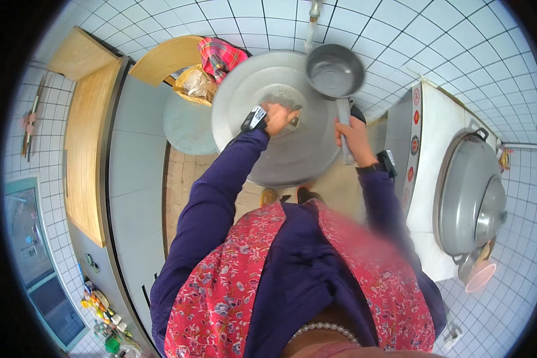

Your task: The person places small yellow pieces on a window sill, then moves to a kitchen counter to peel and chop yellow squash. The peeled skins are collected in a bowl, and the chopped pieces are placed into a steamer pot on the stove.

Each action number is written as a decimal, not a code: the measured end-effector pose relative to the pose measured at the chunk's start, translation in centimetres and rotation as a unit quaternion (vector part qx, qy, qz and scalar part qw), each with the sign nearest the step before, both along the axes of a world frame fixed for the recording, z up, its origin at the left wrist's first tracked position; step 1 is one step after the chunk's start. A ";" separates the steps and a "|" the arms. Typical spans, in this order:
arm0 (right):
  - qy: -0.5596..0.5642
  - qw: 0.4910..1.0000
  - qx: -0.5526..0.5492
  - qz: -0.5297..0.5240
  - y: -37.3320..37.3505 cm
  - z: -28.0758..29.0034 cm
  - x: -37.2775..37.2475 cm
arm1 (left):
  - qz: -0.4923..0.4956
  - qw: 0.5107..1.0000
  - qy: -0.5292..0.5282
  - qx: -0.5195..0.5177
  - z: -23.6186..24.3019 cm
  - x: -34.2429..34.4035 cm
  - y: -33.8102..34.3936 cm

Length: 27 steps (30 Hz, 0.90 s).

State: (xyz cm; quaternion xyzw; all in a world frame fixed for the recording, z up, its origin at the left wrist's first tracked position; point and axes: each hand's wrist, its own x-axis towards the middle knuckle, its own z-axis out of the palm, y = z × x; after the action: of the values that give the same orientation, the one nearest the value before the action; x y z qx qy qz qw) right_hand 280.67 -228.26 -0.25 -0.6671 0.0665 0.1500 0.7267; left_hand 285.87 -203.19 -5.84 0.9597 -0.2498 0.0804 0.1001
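My right hand is closed round the long handle of a grey water dipper, held with its round bowl up by the tiled wall. The bowl overlaps the right rim of a large round metal lid. Over the lid's centre, my left hand is curled round the knob, which my fingers mostly hide. What the lid rests on is hidden beneath it. Both wrists carry small dark devices, and my sleeves are dark purple.
At the right, a big lidded wok sits on a white-topped stove. A wooden-topped counter runs along the left. A yellow bag, a red checked cloth and a round grey-blue stool top are beside the lid.
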 end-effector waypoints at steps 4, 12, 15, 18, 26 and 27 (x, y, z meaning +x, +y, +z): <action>-0.013 0.987 -0.129 -0.098 -2.8 0.7 -3.6 | 0.022 0.994 -0.098 0.041 2.7 -6.2 5.1; -0.052 0.954 -0.292 0.037 -0.5 -4.1 -5.9 | 0.200 0.970 -0.139 0.020 11.9 -19.6 23.1; -0.204 0.805 -0.552 0.070 3.2 -9.0 -4.7 | 0.320 0.941 -0.112 0.015 13.7 -23.6 26.6; -0.130 0.789 -0.593 0.092 6.2 -12.8 -3.9 | 0.384 0.919 -0.085 0.009 14.0 -26.4 28.1; -0.054 0.891 -0.423 0.157 11.8 -15.3 -3.9 | 0.403 0.912 -0.077 0.007 11.7 -26.2 27.4; 0.055 0.951 -0.268 0.140 11.6 -14.9 -4.1 | 0.393 0.916 -0.080 0.012 11.3 -25.5 27.1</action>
State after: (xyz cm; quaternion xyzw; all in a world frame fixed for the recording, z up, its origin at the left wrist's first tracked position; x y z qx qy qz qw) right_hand 276.54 -216.63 -15.14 -0.8309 0.0500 0.2630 0.4877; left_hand 260.37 -176.10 5.45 0.9720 0.1390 0.1872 0.0290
